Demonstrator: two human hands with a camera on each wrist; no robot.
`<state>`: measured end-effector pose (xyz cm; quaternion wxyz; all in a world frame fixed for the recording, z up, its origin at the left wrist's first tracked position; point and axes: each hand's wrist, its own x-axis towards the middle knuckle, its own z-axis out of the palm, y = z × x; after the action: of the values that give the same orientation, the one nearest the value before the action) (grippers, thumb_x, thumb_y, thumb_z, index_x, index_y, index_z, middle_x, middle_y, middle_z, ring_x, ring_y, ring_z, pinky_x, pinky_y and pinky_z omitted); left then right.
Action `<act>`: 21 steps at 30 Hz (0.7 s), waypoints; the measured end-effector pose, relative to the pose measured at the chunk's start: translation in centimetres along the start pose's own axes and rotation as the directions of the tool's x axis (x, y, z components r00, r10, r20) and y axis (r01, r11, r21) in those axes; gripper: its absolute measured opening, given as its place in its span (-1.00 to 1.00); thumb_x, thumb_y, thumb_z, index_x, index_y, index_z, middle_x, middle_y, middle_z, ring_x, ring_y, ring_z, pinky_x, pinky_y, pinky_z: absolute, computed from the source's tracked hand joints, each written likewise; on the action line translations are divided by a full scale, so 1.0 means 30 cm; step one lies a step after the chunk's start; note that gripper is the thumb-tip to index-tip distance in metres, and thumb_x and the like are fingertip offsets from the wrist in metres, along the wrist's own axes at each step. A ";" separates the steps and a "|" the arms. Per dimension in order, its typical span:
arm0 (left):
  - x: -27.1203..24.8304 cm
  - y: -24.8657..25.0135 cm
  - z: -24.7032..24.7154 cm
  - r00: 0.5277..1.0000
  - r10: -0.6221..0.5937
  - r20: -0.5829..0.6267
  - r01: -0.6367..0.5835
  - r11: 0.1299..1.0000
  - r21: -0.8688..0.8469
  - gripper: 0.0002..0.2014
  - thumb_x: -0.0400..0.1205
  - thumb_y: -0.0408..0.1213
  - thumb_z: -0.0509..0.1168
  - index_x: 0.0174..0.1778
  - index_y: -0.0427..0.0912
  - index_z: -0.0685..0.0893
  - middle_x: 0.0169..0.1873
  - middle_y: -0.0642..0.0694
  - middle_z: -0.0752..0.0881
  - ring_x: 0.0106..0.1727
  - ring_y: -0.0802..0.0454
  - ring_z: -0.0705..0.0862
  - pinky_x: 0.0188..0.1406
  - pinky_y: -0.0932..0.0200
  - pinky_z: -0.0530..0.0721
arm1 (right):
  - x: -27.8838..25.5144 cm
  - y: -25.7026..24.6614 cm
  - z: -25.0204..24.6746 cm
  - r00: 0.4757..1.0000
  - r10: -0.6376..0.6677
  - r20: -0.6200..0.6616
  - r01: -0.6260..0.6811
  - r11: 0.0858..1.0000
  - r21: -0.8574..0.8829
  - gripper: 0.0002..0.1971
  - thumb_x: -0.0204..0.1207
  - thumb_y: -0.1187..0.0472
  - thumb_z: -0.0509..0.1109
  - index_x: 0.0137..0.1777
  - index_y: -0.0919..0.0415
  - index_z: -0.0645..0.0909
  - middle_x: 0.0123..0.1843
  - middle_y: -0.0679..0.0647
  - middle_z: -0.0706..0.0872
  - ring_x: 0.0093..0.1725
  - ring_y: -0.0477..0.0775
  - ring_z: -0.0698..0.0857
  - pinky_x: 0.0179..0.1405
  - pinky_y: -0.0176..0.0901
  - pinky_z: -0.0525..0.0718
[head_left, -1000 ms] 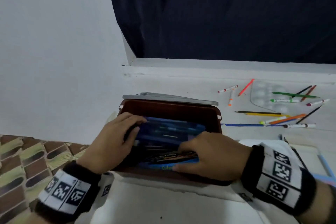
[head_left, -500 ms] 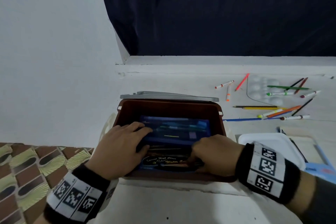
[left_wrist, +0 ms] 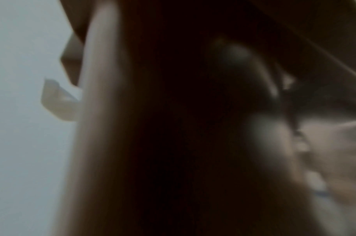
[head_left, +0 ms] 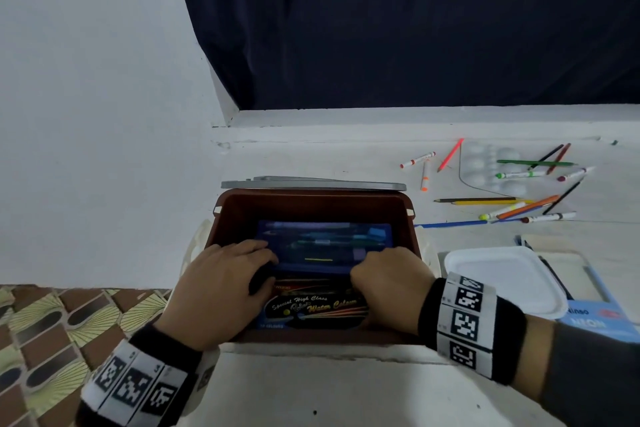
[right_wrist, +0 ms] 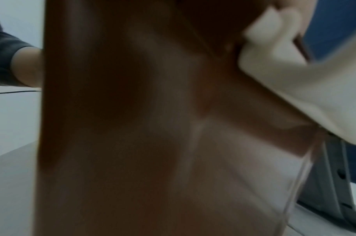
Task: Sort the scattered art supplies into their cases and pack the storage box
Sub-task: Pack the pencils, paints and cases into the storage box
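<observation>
From the head view, both hands reach into the brown storage box [head_left: 313,199]. The left hand [head_left: 221,288] curls over the left end of the blue pencil case [head_left: 325,246]; the right hand [head_left: 388,288] grips its right end, fingertips hidden. Nearer the wrists lies a watercolour box [head_left: 311,308], partly covered. Loose pencils and markers [head_left: 512,204] lie far beyond the right hand.

Left wrist view: blurred, perhaps the box wall.

Right wrist view: equally unreadable.

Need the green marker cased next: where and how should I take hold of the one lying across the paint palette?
Pinch the green marker at mid-barrel, coming straight down from above. It lies flat, running left-right across the palette, its sides free. Stay right of the green cap end and clear of the green pencil just behind it.
</observation>
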<state>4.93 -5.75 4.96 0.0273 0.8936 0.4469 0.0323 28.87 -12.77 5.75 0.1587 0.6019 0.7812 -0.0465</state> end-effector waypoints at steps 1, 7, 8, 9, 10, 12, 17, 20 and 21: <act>0.002 0.000 -0.001 1.000 0.007 0.001 -0.007 1.000 -0.010 -0.63 0.56 0.16 0.08 0.12 0.20 0.71 0.21 0.19 0.74 0.03 0.15 0.77 -0.04 0.14 0.68 | 0.001 0.006 0.001 1.000 0.000 -0.001 0.000 1.000 0.018 -0.77 0.56 -0.04 0.42 0.07 0.10 0.66 0.02 0.12 0.72 -0.05 0.22 0.74 -0.06 0.02 0.71; 0.023 0.004 -0.012 0.999 0.031 -0.016 -0.031 0.998 -0.057 -0.67 0.59 0.11 0.13 0.18 0.19 0.68 0.14 0.25 0.73 -0.02 0.18 0.73 -0.09 0.22 0.44 | 0.006 0.028 0.009 0.999 0.010 -0.052 -0.005 0.995 0.100 -0.49 0.40 -0.35 0.43 0.18 -0.03 0.66 0.06 0.02 0.72 0.05 0.13 0.71 -0.08 -0.05 0.63; 0.024 0.004 -0.011 0.999 0.035 -0.017 -0.036 0.998 -0.055 -0.67 0.59 0.10 0.14 0.18 0.19 0.68 0.14 0.25 0.73 -0.01 0.18 0.73 -0.10 0.23 0.42 | 0.007 0.024 0.008 0.999 0.023 -0.045 -0.020 0.997 0.071 -0.50 0.40 -0.35 0.41 0.15 0.00 0.66 0.03 0.05 0.71 0.01 0.15 0.72 -0.11 -0.06 0.61; 0.024 0.003 -0.008 0.999 0.038 -0.021 -0.039 0.998 -0.054 -0.67 0.58 0.09 0.15 0.17 0.18 0.70 0.15 0.25 0.73 0.00 0.18 0.73 -0.10 0.23 0.41 | 0.009 0.019 0.005 0.999 0.039 -0.038 -0.037 0.998 0.052 -0.51 0.41 -0.34 0.41 0.11 0.03 0.66 0.00 0.07 0.71 -0.03 0.17 0.72 -0.14 -0.06 0.61; 0.024 0.002 -0.006 0.999 0.039 -0.027 -0.041 0.998 -0.056 -0.67 0.57 0.08 0.17 0.15 0.17 0.72 0.15 0.25 0.74 0.01 0.17 0.74 -0.11 0.23 0.41 | 0.010 0.014 0.004 0.998 0.050 -0.038 -0.049 0.998 0.037 -0.53 0.42 -0.32 0.40 0.09 0.05 0.65 -0.02 0.08 0.71 -0.07 0.18 0.72 -0.15 -0.06 0.63; 0.024 0.000 -0.003 0.998 0.040 -0.041 -0.042 0.998 -0.056 -0.69 0.55 0.05 0.20 0.11 0.16 0.76 0.14 0.23 0.75 0.03 0.15 0.76 -0.12 0.23 0.44 | 0.016 0.009 0.002 0.997 0.059 -0.045 -0.059 0.998 -0.001 -0.61 0.46 -0.22 0.40 0.10 0.05 0.62 0.00 0.09 0.71 -0.07 0.18 0.73 -0.12 -0.03 0.67; 0.030 -0.005 -0.001 0.998 0.048 -0.043 -0.050 0.997 -0.057 -0.71 0.57 0.03 0.24 0.16 0.16 0.74 0.18 0.23 0.74 0.14 0.14 0.74 -0.06 0.23 0.45 | 0.020 0.024 0.002 0.983 0.093 -0.161 -0.091 0.996 0.018 -0.48 0.48 -0.14 0.43 0.37 0.04 0.46 0.25 0.11 0.65 0.17 0.21 0.67 0.02 0.01 0.61; 0.031 -0.008 -0.003 0.997 0.059 -0.044 -0.061 0.996 -0.057 -0.73 0.62 0.01 0.27 0.21 0.17 0.70 0.21 0.24 0.71 0.17 0.16 0.72 -0.03 0.24 0.42 | 0.031 0.044 0.006 0.968 0.129 -0.217 -0.145 0.988 -0.059 -0.34 0.46 -0.08 0.47 0.50 0.06 0.34 0.38 0.15 0.46 0.33 0.24 0.48 0.18 0.11 0.50; 0.031 -0.008 -0.003 0.997 0.061 -0.047 -0.064 0.996 -0.064 -0.74 0.63 0.00 0.29 0.24 0.17 0.69 0.23 0.24 0.70 0.17 0.16 0.70 -0.01 0.25 0.41 | 0.038 0.048 0.009 0.968 0.146 -0.206 -0.164 0.984 -0.076 -0.32 0.45 -0.07 0.48 0.51 0.07 0.33 0.39 0.15 0.43 0.34 0.24 0.46 0.19 0.12 0.48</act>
<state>5.29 -4.88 5.07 0.0453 0.9049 0.4178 0.0679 30.05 -11.40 5.31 0.1103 0.6548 0.7450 0.0627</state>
